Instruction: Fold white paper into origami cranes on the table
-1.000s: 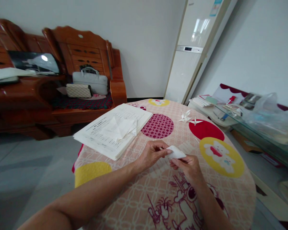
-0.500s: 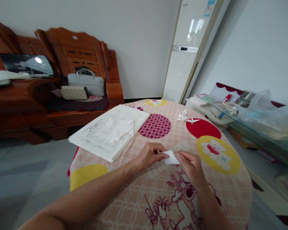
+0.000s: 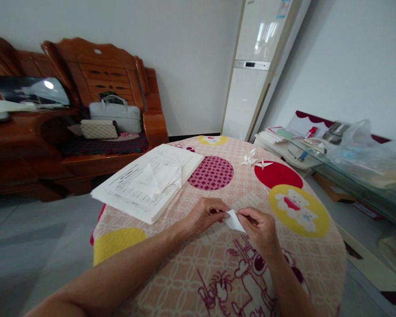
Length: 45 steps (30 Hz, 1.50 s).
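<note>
The left hand (image 3: 207, 214) and the right hand (image 3: 258, 223) grip a small piece of folded white paper (image 3: 236, 221) between them, fingers pinching it from either side, just above the near middle of the cloth-covered desk (image 3: 185, 275). Beyond the right hand, two white folded paper figures (image 3: 249, 157) sit near the desk's far edge; to the left, loose white sheets (image 3: 158, 178) lie on a printed paper stack (image 3: 119, 191). On the wooden chair (image 3: 117, 55), a grey handbag (image 3: 128, 118) stands behind a quilted purse (image 3: 98, 129); the contents of both are hidden. At right, a clear plastic bag (image 3: 353, 143) rests on a glass top (image 3: 341, 176), its contents too unclear to name, near a shiny metal vessel (image 3: 337, 130). A brown cardboard box (image 3: 331, 188) is visible below the glass.
</note>
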Available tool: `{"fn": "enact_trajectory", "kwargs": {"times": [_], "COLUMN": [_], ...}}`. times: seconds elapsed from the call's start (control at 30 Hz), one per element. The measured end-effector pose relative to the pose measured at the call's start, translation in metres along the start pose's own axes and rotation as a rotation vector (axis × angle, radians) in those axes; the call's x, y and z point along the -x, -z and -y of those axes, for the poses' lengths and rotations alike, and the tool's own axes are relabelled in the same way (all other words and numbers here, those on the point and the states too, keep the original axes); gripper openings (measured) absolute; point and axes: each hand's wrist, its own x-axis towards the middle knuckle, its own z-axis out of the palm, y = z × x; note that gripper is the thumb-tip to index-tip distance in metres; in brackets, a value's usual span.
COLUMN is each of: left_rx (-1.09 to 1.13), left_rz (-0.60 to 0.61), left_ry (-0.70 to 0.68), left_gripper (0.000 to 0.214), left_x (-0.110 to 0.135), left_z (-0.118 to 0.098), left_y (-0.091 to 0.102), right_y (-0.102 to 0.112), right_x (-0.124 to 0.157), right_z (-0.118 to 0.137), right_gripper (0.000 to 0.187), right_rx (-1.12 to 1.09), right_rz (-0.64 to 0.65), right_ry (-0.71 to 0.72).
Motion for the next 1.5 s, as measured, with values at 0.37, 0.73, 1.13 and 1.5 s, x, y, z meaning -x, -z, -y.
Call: {"fn": "enact_trajectory", "kwargs": {"times": [0.37,0.73,1.13,1.5], "left_rx": [-0.046,0.081,0.504,0.498], "left_rz": [0.023,0.038,0.07,0.066], "left_ry": [-0.001,0.039,0.207,0.265], "left_gripper": [0.043,0.042,0.032,0.029], "left_x": [0.003,0.004,0.002,0.002], "left_z": [-0.007,-0.004,0.0,0.006], "left_y": [0.002,0.001,-0.003,-0.004], "right_y": [-0.001,0.0,-0.002,-0.003], "right_x": [0.001,0.0,-0.001,0.0], "right_z": [0.0,-0.002,-0.005,-0.003], "right_gripper": [0.015,0.014,0.009,0.008], "right_rx": [0.156,0.183,0.171,0.18], "right_rz": [-0.014,-0.019,-0.031,-0.01], "right_ry": [0.139,0.187,0.243,0.235]}}
